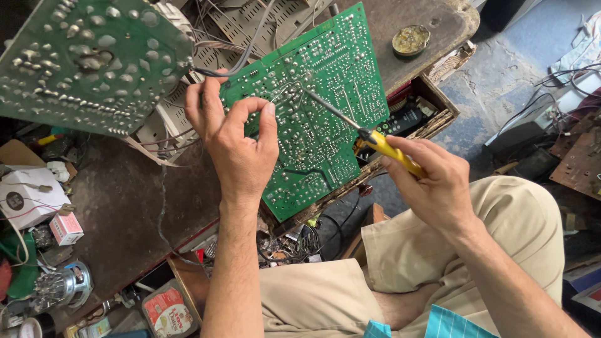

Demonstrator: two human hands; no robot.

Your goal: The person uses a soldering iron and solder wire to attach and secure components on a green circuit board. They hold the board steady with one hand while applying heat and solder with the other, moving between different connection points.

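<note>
One green circuit board (325, 119) sits at scene centre, solder side up, tilted, covered in silver solder points and pale traces. Its near edge rests toward an open wooden drawer (432, 119); its far corner reaches over the dark worn workbench (125, 206).

Edges and room: a second green board (87, 59) hangs at far left, joined by grey wires (244, 50) and just apart from the first. A round tin (410, 39) lies well clear on the far right of the bench. Left of the bench is crowded with small boxes (37, 200) and parts; right of the board is bare floor and the person's knee.

Left hand (235, 141): closed on the board's left edge, thumb and forefinger curled over it, wrist straight, forearm rising from the near side.

Right hand (432, 181): fingers closed around the yellow handle of a soldering iron (357, 128), held pen-like; the metal tip rests on the board near its upper middle.
</note>
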